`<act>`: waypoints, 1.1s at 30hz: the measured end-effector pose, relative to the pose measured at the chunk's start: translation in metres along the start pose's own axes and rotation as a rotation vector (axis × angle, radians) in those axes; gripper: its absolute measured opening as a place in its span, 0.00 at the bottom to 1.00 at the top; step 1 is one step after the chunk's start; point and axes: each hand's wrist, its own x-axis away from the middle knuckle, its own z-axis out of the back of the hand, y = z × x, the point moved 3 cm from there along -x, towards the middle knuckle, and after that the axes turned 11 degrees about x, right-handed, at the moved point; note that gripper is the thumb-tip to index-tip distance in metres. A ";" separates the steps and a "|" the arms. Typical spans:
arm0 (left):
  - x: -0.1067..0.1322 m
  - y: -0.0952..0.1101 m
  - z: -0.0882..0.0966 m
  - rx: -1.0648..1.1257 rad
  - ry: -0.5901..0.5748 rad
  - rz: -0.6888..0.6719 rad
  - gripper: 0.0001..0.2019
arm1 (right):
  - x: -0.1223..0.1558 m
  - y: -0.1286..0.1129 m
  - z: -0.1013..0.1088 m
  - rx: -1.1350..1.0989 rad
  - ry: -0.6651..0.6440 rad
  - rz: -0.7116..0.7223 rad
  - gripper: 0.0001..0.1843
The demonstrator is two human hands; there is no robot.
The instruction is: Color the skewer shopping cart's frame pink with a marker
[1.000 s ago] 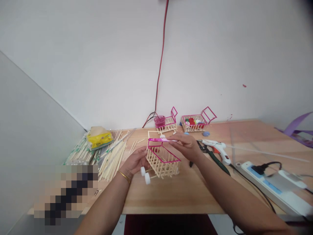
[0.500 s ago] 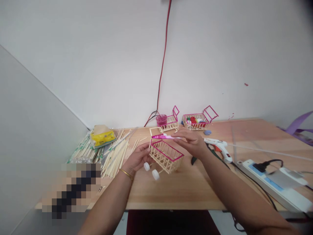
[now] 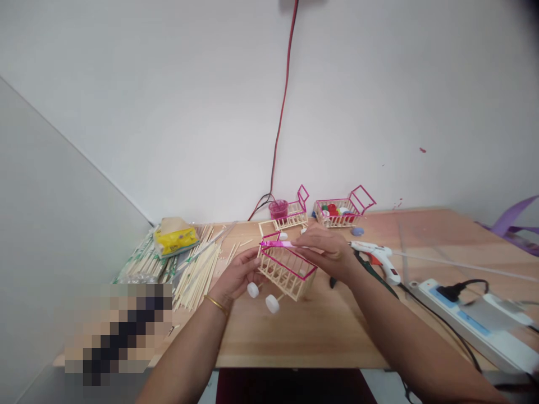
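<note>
My left hand [image 3: 241,274] grips a small stick-built cart [image 3: 283,272] by its left end, holding it tilted above the table. Pink paint covers the cart's top rim and part of its handle frame; the lower sticks are bare wood. White round wheels [image 3: 272,304] show on its underside. My right hand [image 3: 326,249] pinches a paintbrush [image 3: 280,244] with a pink-stained front part. The brush lies across the base of the handle frame, its tip at the cart's left upper corner.
Behind stand a cup of pink paint [image 3: 278,211], a second cart [image 3: 291,215] and a third cart [image 3: 337,213] holding coloured pieces. Loose sticks [image 3: 197,275] and a yellow packet [image 3: 176,240] lie left. A glue gun [image 3: 381,259] and a power strip [image 3: 471,320] are on the right.
The brush has moved slightly down and left, from the handle frame toward the cart's left corner. My right hand moved with it. My left hand keeps its hold on the cart.
</note>
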 end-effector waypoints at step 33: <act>0.000 0.003 -0.003 -0.083 0.080 -0.111 0.26 | -0.005 -0.016 0.003 0.078 0.004 0.114 0.12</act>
